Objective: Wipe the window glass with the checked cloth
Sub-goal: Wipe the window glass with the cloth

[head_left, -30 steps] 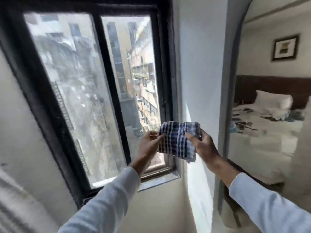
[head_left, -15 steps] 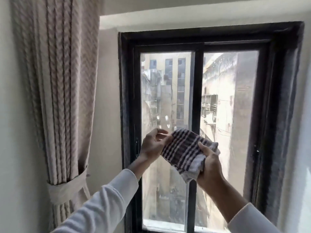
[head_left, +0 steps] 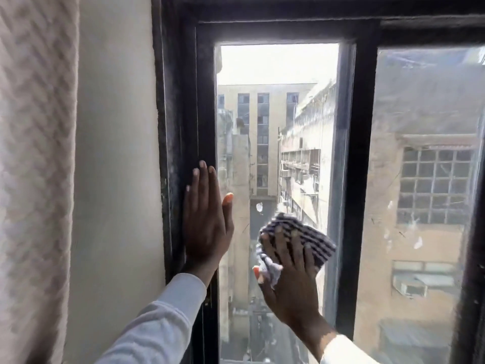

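The window has a black frame [head_left: 181, 106] and two panes. My right hand [head_left: 288, 279] presses the folded checked cloth [head_left: 307, 235], blue and white, flat against the left pane's glass [head_left: 275, 127], at its lower middle. My left hand [head_left: 207, 222] lies flat with its fingers straight, palm on the left upright of the frame and the pane's edge, holding nothing. A small white smear [head_left: 259, 207] shows on the glass just above and left of the cloth. The right pane [head_left: 425, 179] carries several white specks.
A pale patterned curtain [head_left: 36, 153] hangs at the far left, with a strip of cream wall [head_left: 115, 153] between it and the frame. A black centre mullion [head_left: 354, 179] divides the panes. Buildings show outside through the glass.
My left hand let go of the cloth and went flat onto the frame. My right hand pushed the cloth onto the left pane. The view has closed in on the window.
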### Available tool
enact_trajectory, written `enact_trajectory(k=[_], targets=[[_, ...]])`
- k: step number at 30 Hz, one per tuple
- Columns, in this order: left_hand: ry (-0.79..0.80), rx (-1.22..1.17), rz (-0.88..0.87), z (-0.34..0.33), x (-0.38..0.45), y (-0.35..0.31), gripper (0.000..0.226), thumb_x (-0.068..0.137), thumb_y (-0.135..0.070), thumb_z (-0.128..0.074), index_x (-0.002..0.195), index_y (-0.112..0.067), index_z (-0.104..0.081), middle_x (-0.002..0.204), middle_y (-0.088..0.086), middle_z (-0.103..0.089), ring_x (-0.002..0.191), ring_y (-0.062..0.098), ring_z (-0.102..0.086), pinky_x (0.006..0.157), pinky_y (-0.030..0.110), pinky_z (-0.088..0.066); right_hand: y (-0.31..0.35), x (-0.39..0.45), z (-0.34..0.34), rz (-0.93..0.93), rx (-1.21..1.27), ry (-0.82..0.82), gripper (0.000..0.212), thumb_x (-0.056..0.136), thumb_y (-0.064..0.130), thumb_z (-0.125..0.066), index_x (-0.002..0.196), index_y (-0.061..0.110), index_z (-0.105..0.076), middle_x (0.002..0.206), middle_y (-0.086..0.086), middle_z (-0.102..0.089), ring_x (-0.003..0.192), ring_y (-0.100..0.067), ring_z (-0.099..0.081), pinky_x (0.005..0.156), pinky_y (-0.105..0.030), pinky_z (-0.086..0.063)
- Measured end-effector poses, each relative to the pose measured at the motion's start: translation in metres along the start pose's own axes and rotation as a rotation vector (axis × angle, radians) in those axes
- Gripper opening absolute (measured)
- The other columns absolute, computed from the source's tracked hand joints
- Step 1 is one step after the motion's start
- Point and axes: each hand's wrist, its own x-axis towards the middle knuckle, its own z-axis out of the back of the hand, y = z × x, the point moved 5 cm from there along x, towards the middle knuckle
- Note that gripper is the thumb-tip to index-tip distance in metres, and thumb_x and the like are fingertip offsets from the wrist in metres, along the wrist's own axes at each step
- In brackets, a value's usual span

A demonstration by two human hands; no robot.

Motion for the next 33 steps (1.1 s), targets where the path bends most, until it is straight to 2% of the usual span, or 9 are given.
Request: enact_trajectory(k=[4,10,13,15,16,18,23,29,33], targets=[[-0.041,-0.09,-0.012,0.003,-0.002,0.002,0.067,0.119,-0.043,-0.015,0.174,-0.007,-0.031,0.184,0.01,-0.026,0.173,0.023,-0.017,0.141,0.038,-0.012,0.026,0.066,0.014,0.444,-0.116,-0.059,0.077,0.099,0.054,-0.052,0.169,0.029,-0.033,0.177,0.0,-0.035,0.165,-0.031,-0.023,0.134,-0.047,-0.008],[-0.044,-0.173,0.009,0.01,-0.002,-0.001,0.064,0.117,-0.037,-0.025,0.171,-0.004,-0.037,0.182,0.011,-0.03,0.172,0.026,-0.023,0.141,0.042,-0.017,-0.028,0.097,0.05,0.002,0.023,-0.371,0.067,0.106,0.044,-0.05,0.169,0.037,-0.027,0.183,0.013,-0.01,0.169,-0.024,-0.015,0.136,-0.055,-0.014],[-0.005,-0.21,0.035,0.014,0.0,-0.002,0.076,0.117,-0.051,-0.009,0.171,-0.006,-0.037,0.183,0.01,-0.028,0.173,0.025,-0.021,0.141,0.041,-0.015,0.012,-0.022,-0.002,0.477,-0.136,-0.005,0.087,0.089,0.058,-0.07,0.167,0.035,-0.039,0.18,0.011,-0.027,0.166,-0.02,-0.021,0.137,-0.048,-0.021],[0.008,-0.232,0.032,0.016,0.0,-0.001,0.079,0.116,-0.054,-0.007,0.171,-0.006,-0.037,0.183,0.01,-0.028,0.173,0.025,-0.02,0.14,0.041,-0.014,0.019,-0.037,-0.01,0.771,-0.215,0.091,0.079,0.092,0.061,-0.064,0.165,0.036,-0.044,0.174,0.011,-0.04,0.163,-0.019,-0.025,0.129,-0.05,-0.039],[0.011,-0.239,0.027,0.015,0.001,0.0,0.08,0.116,-0.055,-0.007,0.172,-0.006,-0.036,0.183,0.01,-0.027,0.173,0.025,-0.019,0.141,0.039,-0.013,0.019,-0.01,-0.004,0.848,-0.267,0.062,0.075,0.097,0.059,-0.056,0.167,0.035,-0.039,0.175,0.009,-0.036,0.164,-0.022,-0.022,0.134,-0.051,-0.028],[0.022,-0.24,0.02,0.014,0.001,0.001,0.079,0.116,-0.056,-0.008,0.173,-0.007,-0.033,0.184,0.009,-0.024,0.174,0.024,-0.017,0.141,0.035,-0.009,0.019,0.083,0.027,0.754,-0.265,-0.081,0.074,0.1,0.053,-0.047,0.169,0.031,-0.031,0.177,0.004,-0.035,0.165,-0.027,-0.021,0.138,-0.05,0.0],[0.043,-0.254,0.044,0.011,0.003,0.001,0.08,0.115,-0.057,-0.006,0.174,-0.008,-0.031,0.185,0.006,-0.021,0.174,0.021,-0.013,0.14,0.029,-0.003,-0.001,0.208,0.088,0.189,-0.019,-0.395,0.078,0.098,0.044,-0.057,0.166,0.021,-0.029,0.171,-0.003,-0.039,0.159,-0.033,-0.035,0.132,-0.053,-0.022],[0.047,-0.213,0.028,0.009,0.001,0.0,0.079,0.116,-0.055,-0.005,0.174,-0.009,-0.03,0.185,0.006,-0.021,0.174,0.017,-0.01,0.141,0.033,-0.006,0.031,-0.045,-0.018,0.745,-0.237,0.096,0.083,0.087,0.059,-0.069,0.163,0.034,-0.046,0.169,0.013,-0.048,0.158,-0.017,-0.043,0.137,-0.044,0.012],[0.066,-0.214,0.007,0.008,0.001,0.0,0.078,0.116,-0.054,-0.007,0.174,-0.007,-0.029,0.185,0.009,-0.02,0.174,0.024,-0.013,0.141,0.043,-0.012,0.006,0.075,0.035,0.682,-0.23,-0.066,0.076,0.101,0.049,-0.058,0.169,0.028,-0.033,0.177,0.003,-0.033,0.164,-0.029,-0.033,0.138,-0.052,-0.01]])
